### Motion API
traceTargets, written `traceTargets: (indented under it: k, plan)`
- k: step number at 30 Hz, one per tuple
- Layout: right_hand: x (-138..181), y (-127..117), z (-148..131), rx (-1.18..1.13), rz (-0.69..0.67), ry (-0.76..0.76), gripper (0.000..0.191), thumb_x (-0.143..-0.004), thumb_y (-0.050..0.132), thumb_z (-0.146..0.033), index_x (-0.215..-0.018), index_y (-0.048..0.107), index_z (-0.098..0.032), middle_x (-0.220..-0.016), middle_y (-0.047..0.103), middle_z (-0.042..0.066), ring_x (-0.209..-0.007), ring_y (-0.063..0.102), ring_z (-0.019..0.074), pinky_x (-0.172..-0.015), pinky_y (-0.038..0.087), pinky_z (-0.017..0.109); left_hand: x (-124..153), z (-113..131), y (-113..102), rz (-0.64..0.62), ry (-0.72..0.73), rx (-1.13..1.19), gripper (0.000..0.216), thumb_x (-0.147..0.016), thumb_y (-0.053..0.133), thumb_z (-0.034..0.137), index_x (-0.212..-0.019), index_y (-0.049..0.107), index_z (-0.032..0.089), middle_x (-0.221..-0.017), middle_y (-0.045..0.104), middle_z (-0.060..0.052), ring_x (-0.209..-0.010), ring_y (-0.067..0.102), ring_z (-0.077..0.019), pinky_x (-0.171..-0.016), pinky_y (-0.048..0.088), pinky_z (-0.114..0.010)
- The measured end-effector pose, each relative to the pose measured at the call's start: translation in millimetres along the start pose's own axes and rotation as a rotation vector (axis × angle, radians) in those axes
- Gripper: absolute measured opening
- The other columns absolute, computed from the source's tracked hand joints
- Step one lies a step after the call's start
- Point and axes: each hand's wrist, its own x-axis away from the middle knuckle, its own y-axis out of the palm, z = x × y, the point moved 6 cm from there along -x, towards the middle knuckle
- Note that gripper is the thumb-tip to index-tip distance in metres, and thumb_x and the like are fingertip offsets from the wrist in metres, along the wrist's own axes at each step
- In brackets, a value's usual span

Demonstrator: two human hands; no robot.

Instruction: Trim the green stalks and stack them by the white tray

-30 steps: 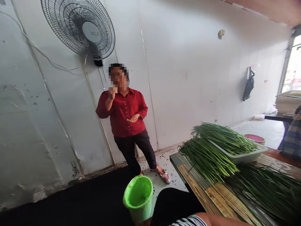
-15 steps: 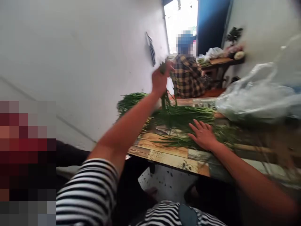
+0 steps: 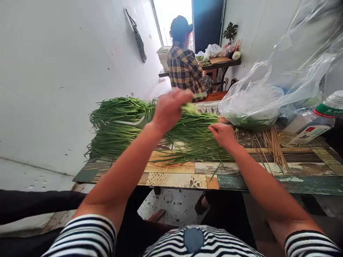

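Observation:
Long green chives (image 3: 195, 132) lie in a loose layer on the table, with thicker bunches (image 3: 115, 139) at the left. My left hand (image 3: 170, 109), smeared by motion, is raised over them and closed around a small bunch of chives; its pale green ends (image 3: 190, 107) stick out to the right. At the right end of the layer, my right hand (image 3: 223, 135) is closed with thumb and fingertips together, low over the chives. What it pinches, if anything, is hidden. A pale tray edge (image 3: 128, 123) shows between the left bunches.
Thin wooden skewers (image 3: 276, 146) lie to the right, beside a clear plastic bag (image 3: 252, 103) and a tilted bottle (image 3: 308, 125). The patterned table (image 3: 171, 178) has its front edge near my lap. Beyond it, a person in a checked shirt (image 3: 182, 67) sits facing away.
My view has turned right and steadied. My left hand has swung the chives from hanging down to pointing right. My right hand has gone from spread fingers to closed.

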Motion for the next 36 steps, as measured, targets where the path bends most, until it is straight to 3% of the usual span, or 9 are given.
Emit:
traceTargets:
  k: [2,5,12,17,22,24,28,33,36]
  plan:
    - [-4.0,-6.1,21.2,0.040,-0.054,0.100,0.040,-0.093,0.041,-0.041,-0.087,0.072,-0.016,-0.083,0.071,0.009,-0.076,0.060,0.0190,-0.065,0.035,0.027,23.5,27.9,35.3,-0.092,0.069,-0.069,0.025,-0.091,0.045,0.017,-0.111,0.058,0.024,-0.085,0.058,-0.003,-0.079,0.054,-0.0157,-0.070,0.045,-0.029]
    - [-3.0,-5.9,31.0,0.134,-0.166,0.152,0.046,-0.095,0.037,-0.041,-0.077,0.071,-0.015,-0.074,0.069,0.010,-0.069,0.059,0.0179,-0.061,0.033,0.027,53.0,44.8,70.6,-0.151,0.098,-0.132,0.025,-0.088,0.048,0.016,-0.108,0.060,0.023,-0.074,0.058,-0.002,-0.071,0.053,-0.0145,-0.067,0.042,-0.027]
    - [4.5,10.2,34.2,0.288,-0.224,0.139,0.023,-0.086,0.053,-0.028,-0.093,0.072,-0.018,-0.097,0.065,0.009,-0.080,0.059,0.0171,-0.066,0.039,0.026,89.6,41.8,108.2,-0.202,0.102,0.015,0.036,-0.084,0.048,0.013,-0.118,0.057,0.018,-0.072,0.061,-0.003,-0.070,0.057,-0.0170,-0.065,0.045,-0.028]
    - [3.6,-17.3,34.4,0.002,0.037,0.092,0.020,-0.084,0.056,-0.029,-0.086,0.072,-0.018,-0.088,0.065,0.006,-0.080,0.059,0.0167,-0.071,0.044,0.027,95.6,40.3,104.4,-0.136,0.037,0.185,0.035,-0.080,0.053,0.012,-0.114,0.060,0.016,-0.083,0.065,-0.006,-0.079,0.061,-0.0189,-0.072,0.049,-0.030]
    - [8.6,-55.3,-6.1,-0.230,0.288,-0.050,0.016,-0.082,0.059,-0.034,-0.083,0.069,-0.022,-0.089,0.067,0.005,-0.090,0.061,0.0206,-0.085,0.047,0.035,98.2,33.6,82.9,0.216,-0.112,0.315,0.033,-0.088,0.050,0.023,-0.118,0.060,0.014,-0.100,0.067,-0.010,-0.092,0.062,-0.0192,-0.080,0.050,-0.031]
    - [11.6,-57.9,-28.4,-0.263,0.286,-0.121,0.015,-0.084,0.058,-0.033,-0.081,0.069,-0.023,-0.086,0.067,0.005,-0.088,0.061,0.0203,-0.085,0.047,0.036,97.6,33.0,79.1,0.278,-0.154,0.338,0.032,-0.091,0.049,0.027,-0.118,0.061,0.016,-0.105,0.067,-0.011,-0.096,0.062,-0.0184,-0.084,0.050,-0.031]
    - [15.9,-48.4,-55.7,-0.378,0.209,-0.175,0.013,-0.085,0.057,-0.030,-0.081,0.067,-0.022,-0.081,0.067,0.004,-0.078,0.061,0.0171,-0.075,0.049,0.032,91.1,43.1,80.2,0.210,-0.145,0.377,0.034,-0.094,0.046,0.037,-0.118,0.061,0.018,-0.115,0.066,-0.011,-0.099,0.063,-0.0185,-0.085,0.049,-0.032]
    - [17.4,-36.5,-57.5,-0.530,0.186,-0.062,0.015,-0.082,0.062,-0.035,-0.085,0.066,-0.021,-0.078,0.066,0.003,-0.069,0.057,0.0142,-0.065,0.048,0.028,87.4,58.8,76.9,0.200,-0.115,0.453,0.035,-0.095,0.041,0.038,-0.110,0.063,0.015,-0.097,0.072,-0.010,-0.077,0.064,-0.0163,-0.072,0.047,-0.032]
    - [16.1,-27.2,-55.3,-0.611,0.114,0.001,0.021,-0.079,0.065,-0.040,-0.086,0.068,-0.020,-0.077,0.067,0.003,-0.069,0.058,0.0151,-0.063,0.048,0.028,86.3,62.9,73.7,0.207,-0.103,0.471,0.034,-0.094,0.039,0.035,-0.106,0.064,0.015,-0.092,0.072,-0.010,-0.077,0.064,-0.0168,-0.072,0.047,-0.032]
